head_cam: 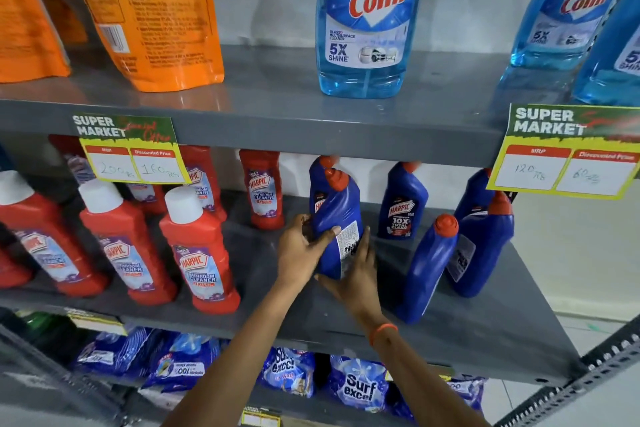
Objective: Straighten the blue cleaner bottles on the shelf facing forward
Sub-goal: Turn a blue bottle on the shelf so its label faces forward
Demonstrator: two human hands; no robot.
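Note:
Several dark blue Harpic cleaner bottles with orange-red caps stand on the grey middle shelf [450, 333]. Both hands hold one blue bottle [334, 215], turned so its back label shows at the right. My left hand [301, 251] grips its left side and my right hand [356, 274] cups its base and right side. Behind it to the right, a blue bottle [401, 204] faces forward. A plain-sided blue bottle [427, 263] stands near the front, and another [479, 246] shows its back label. One more blue bottle [472, 194] stands behind those.
Red Harpic bathroom cleaner bottles [201, 253] fill the left of the same shelf. Above stand light blue Colin bottles [363, 17] and orange pouches [156, 10]. Price tags [564, 152] hang from the upper shelf edge. Surf Excel packs [358, 385] lie on the shelf below.

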